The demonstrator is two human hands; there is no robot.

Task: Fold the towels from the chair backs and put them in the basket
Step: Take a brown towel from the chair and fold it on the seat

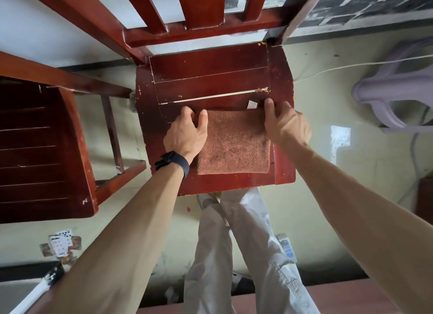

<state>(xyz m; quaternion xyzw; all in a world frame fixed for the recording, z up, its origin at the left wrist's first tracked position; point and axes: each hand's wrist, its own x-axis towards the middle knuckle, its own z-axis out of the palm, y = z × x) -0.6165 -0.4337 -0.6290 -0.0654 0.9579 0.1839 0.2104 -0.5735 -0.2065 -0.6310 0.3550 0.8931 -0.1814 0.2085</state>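
On the seat of a red wooden chair [210,79], seen from directly above, lies a rust-brown towel [234,142] folded into a neat rectangle, its near edge close to the front of the seat. A person's left hand [185,133] grips the towel's left side near the far corner, thumb lying on top of the cloth and fingers curled at its edge. Their right hand [287,123] holds the far right corner, thumb tip pressed at the corner and fingers curled down over the right edge. A small white tag [252,103] peeks out just beside that thumb. A black watch [173,162] circles the left wrist. Beside the chair on the left stands a second red wooden chair [35,138]. Off to the right, on the pale tiled floor [328,173], sits a lavender plastic object [393,91]; I cannot tell what it is. Playing cards [61,243] lie scattered on the floor at lower left, and light grey trousers [234,255] show between the arms
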